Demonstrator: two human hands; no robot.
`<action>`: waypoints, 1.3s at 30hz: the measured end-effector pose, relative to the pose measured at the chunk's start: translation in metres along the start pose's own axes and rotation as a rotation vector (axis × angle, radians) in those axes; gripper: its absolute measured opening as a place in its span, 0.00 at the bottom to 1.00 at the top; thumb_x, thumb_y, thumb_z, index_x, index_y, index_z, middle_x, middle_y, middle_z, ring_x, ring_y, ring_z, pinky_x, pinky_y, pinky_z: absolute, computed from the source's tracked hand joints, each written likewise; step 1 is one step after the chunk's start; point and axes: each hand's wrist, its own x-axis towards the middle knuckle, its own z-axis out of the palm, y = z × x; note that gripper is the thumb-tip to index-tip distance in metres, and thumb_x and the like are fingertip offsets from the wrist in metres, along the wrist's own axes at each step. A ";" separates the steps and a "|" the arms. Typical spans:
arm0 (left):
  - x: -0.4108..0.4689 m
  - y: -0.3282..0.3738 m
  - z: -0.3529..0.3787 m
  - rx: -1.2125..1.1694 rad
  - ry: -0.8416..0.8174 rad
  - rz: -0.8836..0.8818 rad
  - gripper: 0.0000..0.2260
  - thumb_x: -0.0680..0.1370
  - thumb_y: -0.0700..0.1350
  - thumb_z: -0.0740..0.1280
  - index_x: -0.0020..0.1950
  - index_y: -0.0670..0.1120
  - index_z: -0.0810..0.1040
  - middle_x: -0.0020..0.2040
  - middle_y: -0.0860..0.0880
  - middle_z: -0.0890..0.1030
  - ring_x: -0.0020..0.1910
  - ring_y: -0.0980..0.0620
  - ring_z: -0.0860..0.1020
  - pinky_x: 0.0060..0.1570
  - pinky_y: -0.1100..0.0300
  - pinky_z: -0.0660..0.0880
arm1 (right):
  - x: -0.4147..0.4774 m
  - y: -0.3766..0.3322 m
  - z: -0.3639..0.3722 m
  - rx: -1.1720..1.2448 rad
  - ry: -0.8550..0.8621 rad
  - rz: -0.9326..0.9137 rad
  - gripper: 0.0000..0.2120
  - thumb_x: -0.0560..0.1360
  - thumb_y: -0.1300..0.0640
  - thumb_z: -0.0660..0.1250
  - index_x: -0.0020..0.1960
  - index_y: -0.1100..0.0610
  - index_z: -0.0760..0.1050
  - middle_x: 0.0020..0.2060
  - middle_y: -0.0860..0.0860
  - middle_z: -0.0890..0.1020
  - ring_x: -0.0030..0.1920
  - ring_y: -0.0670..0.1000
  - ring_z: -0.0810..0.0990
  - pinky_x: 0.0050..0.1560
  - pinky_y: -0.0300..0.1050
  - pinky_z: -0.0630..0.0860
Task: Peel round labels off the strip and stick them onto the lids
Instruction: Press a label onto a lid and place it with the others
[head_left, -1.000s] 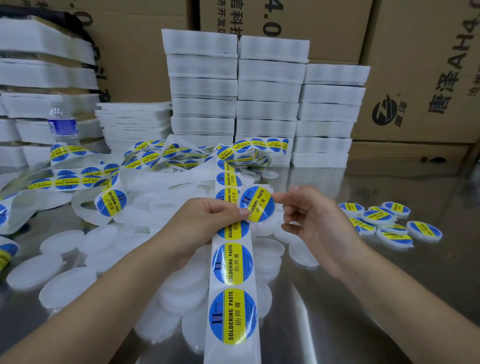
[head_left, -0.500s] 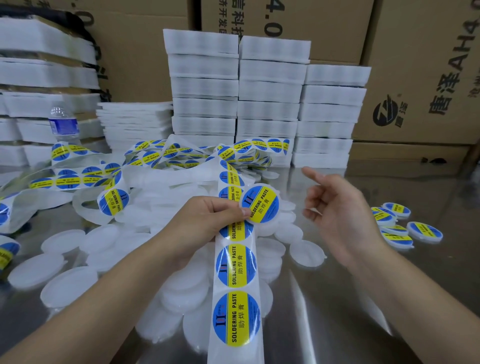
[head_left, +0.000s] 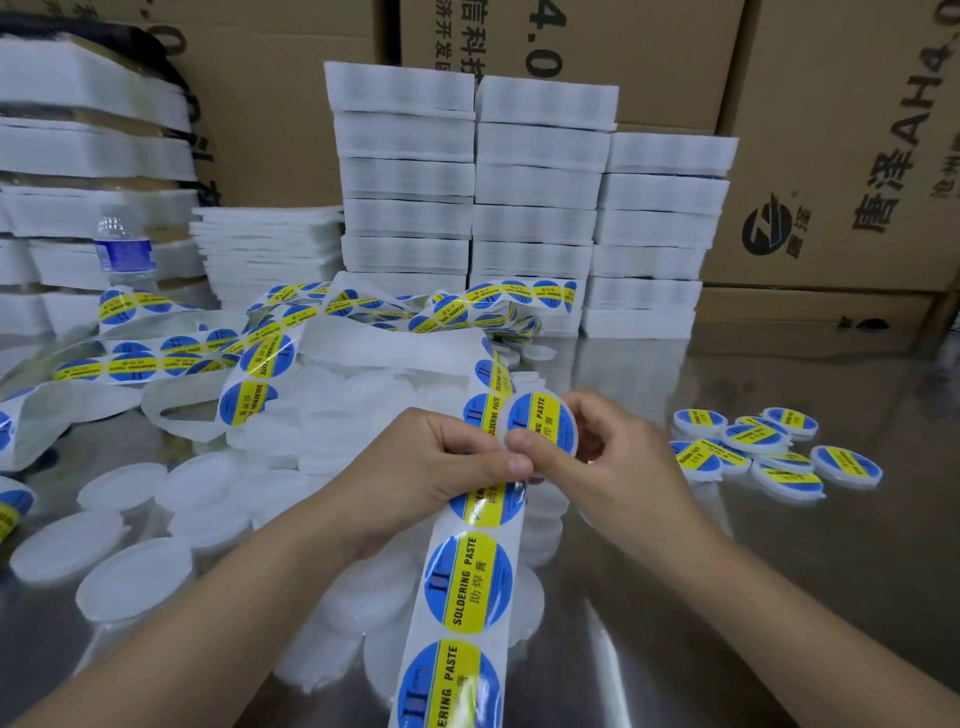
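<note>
Right hand (head_left: 618, 457) is back in. 0.5 s ago it was open and clear at mid right; now its fingers are curled round the peeled label (head_left: 545, 423) at frame centre. The white rim around that label looks like a lid behind it, can't confirm. Left hand (head_left: 431, 467) hasn't let go of the strip (head_left: 467, 587): it pinches it just below the label, and the strip runs to the bottom edge with 3 labels showing. My read: this 1 is being seated, press-down not yet done.

Finished lids (head_left: 748, 441) at mid right, well apart. Bare lids (head_left: 130, 577) lower left and under the strip. Loose strip tangle (head_left: 363, 306) behind my hands, could snag. Water bottle (head_left: 124, 249) upper left, white stacks (head_left: 535, 208) and cartons (head_left: 831, 156) at the back.
</note>
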 end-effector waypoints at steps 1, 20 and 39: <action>-0.001 0.000 0.001 0.006 -0.009 0.000 0.08 0.58 0.55 0.74 0.32 0.52 0.85 0.31 0.53 0.84 0.30 0.62 0.80 0.33 0.72 0.73 | 0.000 0.000 -0.001 -0.043 -0.005 -0.002 0.33 0.57 0.23 0.63 0.40 0.53 0.76 0.31 0.50 0.80 0.32 0.50 0.76 0.36 0.52 0.76; -0.002 0.001 0.000 0.092 -0.059 -0.014 0.12 0.60 0.58 0.74 0.36 0.53 0.86 0.40 0.50 0.86 0.39 0.58 0.83 0.41 0.68 0.77 | 0.005 -0.001 -0.007 -0.273 0.086 -0.046 0.34 0.65 0.28 0.52 0.26 0.61 0.65 0.22 0.57 0.70 0.28 0.58 0.69 0.32 0.52 0.68; 0.001 0.001 0.000 0.067 -0.012 -0.063 0.14 0.60 0.58 0.73 0.38 0.51 0.87 0.39 0.49 0.86 0.36 0.58 0.82 0.39 0.69 0.75 | 0.007 0.003 -0.008 -0.332 0.166 -0.130 0.33 0.71 0.35 0.48 0.29 0.62 0.71 0.24 0.59 0.76 0.31 0.61 0.74 0.36 0.54 0.72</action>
